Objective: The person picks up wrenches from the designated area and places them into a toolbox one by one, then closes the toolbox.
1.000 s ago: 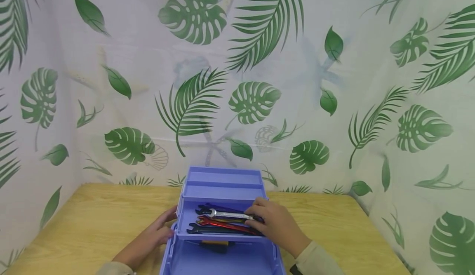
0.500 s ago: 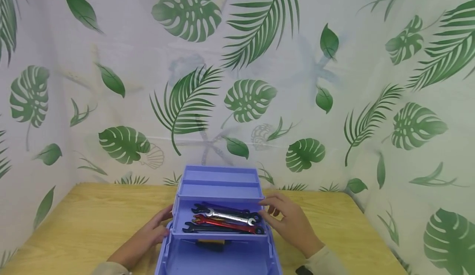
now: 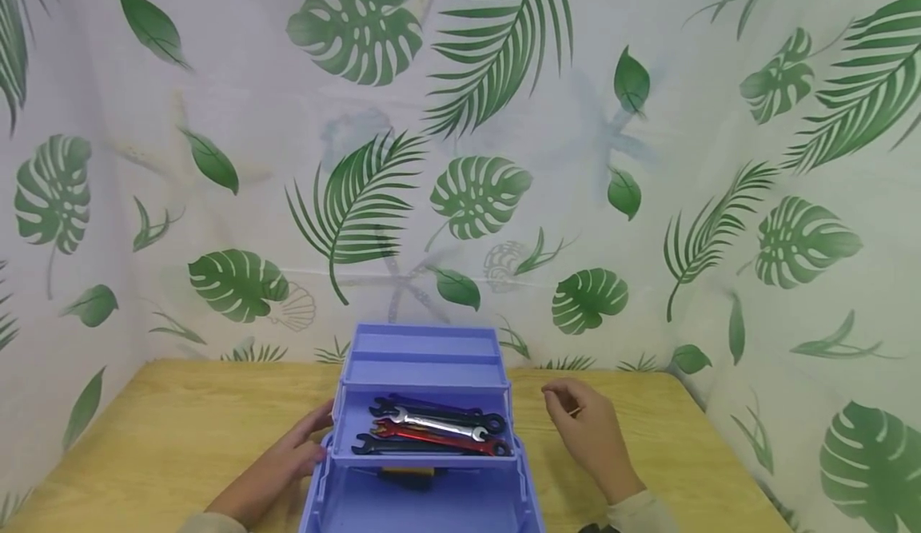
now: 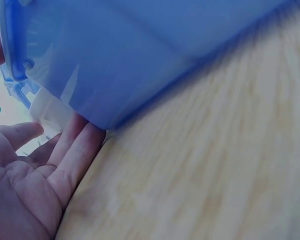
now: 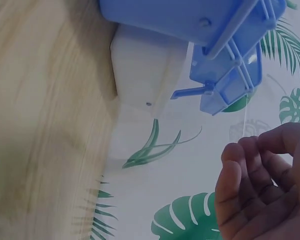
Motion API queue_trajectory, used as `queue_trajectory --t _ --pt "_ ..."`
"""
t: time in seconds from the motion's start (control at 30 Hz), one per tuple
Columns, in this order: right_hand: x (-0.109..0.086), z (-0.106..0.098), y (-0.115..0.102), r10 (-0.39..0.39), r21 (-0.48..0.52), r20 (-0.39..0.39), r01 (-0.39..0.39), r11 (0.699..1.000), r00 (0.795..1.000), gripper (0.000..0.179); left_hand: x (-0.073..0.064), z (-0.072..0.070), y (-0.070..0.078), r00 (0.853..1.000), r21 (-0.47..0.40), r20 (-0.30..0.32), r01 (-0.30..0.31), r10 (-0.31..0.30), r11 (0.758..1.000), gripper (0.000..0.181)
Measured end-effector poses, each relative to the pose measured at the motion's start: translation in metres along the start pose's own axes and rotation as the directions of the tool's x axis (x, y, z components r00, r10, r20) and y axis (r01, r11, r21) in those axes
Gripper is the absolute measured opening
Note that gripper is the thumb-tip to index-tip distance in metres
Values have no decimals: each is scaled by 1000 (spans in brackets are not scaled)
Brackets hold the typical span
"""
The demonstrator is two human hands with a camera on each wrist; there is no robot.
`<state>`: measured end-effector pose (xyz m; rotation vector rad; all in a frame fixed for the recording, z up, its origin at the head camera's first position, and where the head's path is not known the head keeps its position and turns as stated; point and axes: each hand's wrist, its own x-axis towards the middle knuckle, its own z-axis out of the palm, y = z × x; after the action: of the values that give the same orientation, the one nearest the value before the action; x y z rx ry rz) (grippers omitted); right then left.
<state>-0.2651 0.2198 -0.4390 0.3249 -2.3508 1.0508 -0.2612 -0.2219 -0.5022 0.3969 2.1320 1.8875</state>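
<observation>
A blue toolbox (image 3: 424,509) stands opened out on the table, its raised tray (image 3: 360,417) heaped with several wrenches. Uppermost lie a silver wrench (image 3: 439,423) and a red wrench (image 3: 439,437), with black wrenches (image 3: 384,445) around them. Below the tray, a tool with a yellow and black handle (image 3: 406,479) shows partly. My left hand (image 3: 277,469) rests against the box's left side; in the left wrist view its fingers (image 4: 82,145) reach straight to the lower corner. My right hand (image 3: 593,437) hovers right of the box, loosely curled, holding nothing.
A second, shallower blue tray (image 3: 432,371) rises behind the wrench tray. Beneath the box's rear, a white piece (image 5: 145,70) sits on the wooden table (image 3: 216,413). A leaf-printed cloth (image 3: 460,117) hangs right behind the table.
My right hand let go of the silver wrench, which now lies among the others, and moved right, away from the tray. The left hand stayed at the box; the head view shifted slightly.
</observation>
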Motion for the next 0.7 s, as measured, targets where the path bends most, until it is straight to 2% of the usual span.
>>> queue_trajectory --t 0.1,0.23,0.33,0.43,0.5,0.57,0.63,0.7 --pt "0 -4 3 77 -45 33 -76 996 996 9 1 1 -1 1000 11 -6 6 -6 1000 77" --pt "2 -5 7 144 -58 78 -139 989 987 9 1 1 -2 1000 11 -2 -11 11 1000 74" --pt "2 -2 11 179 -44 118 -175 984 977 8 0 1 -3 1000 5 5 -27 27 1000 74" --pt "2 2 14 222 12 186 -229 973 957 9 3 2 -4 1000 -30 -1 -27 27 999 75" --pt "3 4 15 252 81 261 -281 956 932 13 8 3 -4 1000 -83 0 -16 16 996 74" --pt "3 6 16 277 158 348 -347 924 896 21 11 4 -3 1000 -117 -17 3 -5 993 70" --pt "3 10 16 315 215 423 -431 876 850 29 15 6 -1 997 -144 -69 27 -38 989 66" --pt "3 15 17 343 249 470 -495 833 814 34 16 7 0 991 -141 -116 53 -70 989 67"
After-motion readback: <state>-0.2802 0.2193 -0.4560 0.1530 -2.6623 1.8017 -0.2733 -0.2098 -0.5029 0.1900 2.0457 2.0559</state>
